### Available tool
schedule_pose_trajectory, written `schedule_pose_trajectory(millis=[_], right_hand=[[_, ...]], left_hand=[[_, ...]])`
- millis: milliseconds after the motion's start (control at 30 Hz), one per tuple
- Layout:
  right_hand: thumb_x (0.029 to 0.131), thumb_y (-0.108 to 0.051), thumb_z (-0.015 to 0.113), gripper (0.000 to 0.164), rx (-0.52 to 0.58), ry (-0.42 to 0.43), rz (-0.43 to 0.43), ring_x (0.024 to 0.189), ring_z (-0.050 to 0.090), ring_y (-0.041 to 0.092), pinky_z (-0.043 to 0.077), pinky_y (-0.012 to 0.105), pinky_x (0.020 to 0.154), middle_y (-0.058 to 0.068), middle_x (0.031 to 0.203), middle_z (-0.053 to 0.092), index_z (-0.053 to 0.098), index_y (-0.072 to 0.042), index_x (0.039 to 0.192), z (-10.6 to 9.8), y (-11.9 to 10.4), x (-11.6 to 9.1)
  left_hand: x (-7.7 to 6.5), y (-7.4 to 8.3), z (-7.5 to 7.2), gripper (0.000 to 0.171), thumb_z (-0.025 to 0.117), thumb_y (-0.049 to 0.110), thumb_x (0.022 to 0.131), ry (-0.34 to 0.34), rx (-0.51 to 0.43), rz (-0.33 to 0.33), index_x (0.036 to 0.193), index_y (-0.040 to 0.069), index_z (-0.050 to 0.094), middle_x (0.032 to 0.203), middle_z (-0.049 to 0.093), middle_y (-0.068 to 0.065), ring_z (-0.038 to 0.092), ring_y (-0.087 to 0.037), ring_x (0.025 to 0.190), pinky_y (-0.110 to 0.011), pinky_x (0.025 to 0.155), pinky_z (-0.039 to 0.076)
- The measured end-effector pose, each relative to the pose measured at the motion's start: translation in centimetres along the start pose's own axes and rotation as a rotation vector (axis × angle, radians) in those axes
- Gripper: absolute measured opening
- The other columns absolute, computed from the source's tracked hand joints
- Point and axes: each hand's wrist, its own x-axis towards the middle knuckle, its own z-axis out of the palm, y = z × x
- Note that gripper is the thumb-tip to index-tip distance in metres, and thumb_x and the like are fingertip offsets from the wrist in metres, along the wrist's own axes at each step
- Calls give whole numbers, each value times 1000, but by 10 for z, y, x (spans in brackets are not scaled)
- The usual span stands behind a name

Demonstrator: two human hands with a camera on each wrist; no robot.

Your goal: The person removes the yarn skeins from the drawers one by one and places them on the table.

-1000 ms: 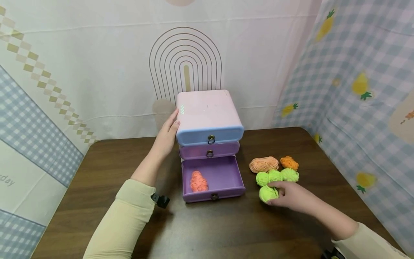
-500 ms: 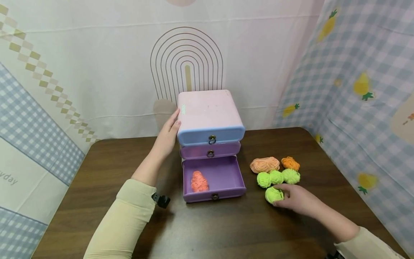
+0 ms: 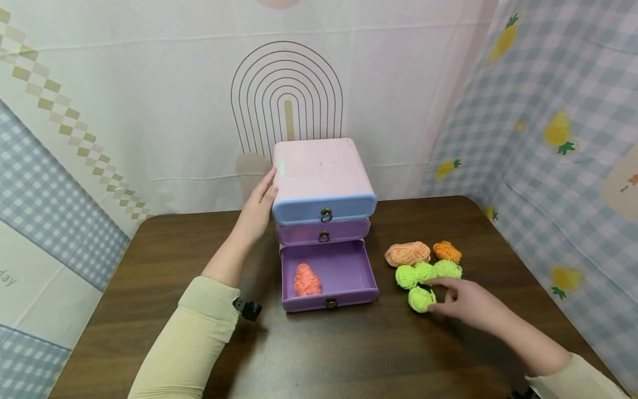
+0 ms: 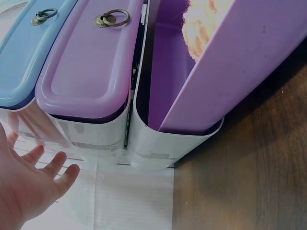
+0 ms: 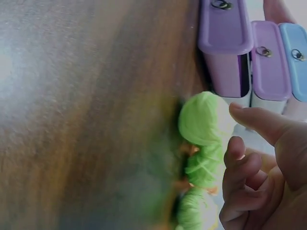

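Observation:
My left hand (image 3: 256,210) rests with extended fingers against the left side of a small drawer cabinet (image 3: 319,166) with a pink top. In the left wrist view the left hand (image 4: 33,182) has its fingers spread beside the cabinet's wall. The bottom purple drawer (image 3: 349,269) is pulled out and holds a coral yarn bundle (image 3: 306,280). My right hand (image 3: 471,302) is just right of a bright green yarn ball (image 3: 421,300), thumb and fingers parted. The right wrist view shows the thumb tip (image 5: 237,109) close to green yarn (image 5: 204,120); whether they touch I cannot tell.
Behind the front ball lie more green yarn balls (image 3: 406,277) in a row. A peach yarn skein (image 3: 407,254) and an orange yarn bundle (image 3: 447,251) sit farther back. The blue top drawer (image 3: 299,211) and purple middle drawer (image 3: 299,233) are closed. Patterned cloth surrounds the table (image 3: 189,238).
The front green yarn ball has moved slightly right with my right hand. The right hand has since let go of it and drawn a little right. My left hand stays put.

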Motion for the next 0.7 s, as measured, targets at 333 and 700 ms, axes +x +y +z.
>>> schedule_pose_trajectory(millis=[333, 700], right_hand=[[85, -41, 76, 60, -5, 19, -92, 56, 46, 11, 39, 28, 51, -5, 67, 55, 61, -13, 136, -13, -20, 2], [87, -39, 76, 52, 8, -18, -213, 58, 49, 10, 41, 27, 50, -6, 68, 56, 65, -17, 133, -8, -80, 22]], left_hand=[[1, -3, -1, 57, 34, 47, 106, 6, 6, 3, 159, 27, 24, 163, 21, -2, 18, -20, 148, -44, 120, 15], [1, -2, -1, 57, 35, 45, 107, 1, -10, 11, 159, 26, 24, 163, 22, -1, 19, -19, 148, -43, 120, 15]])
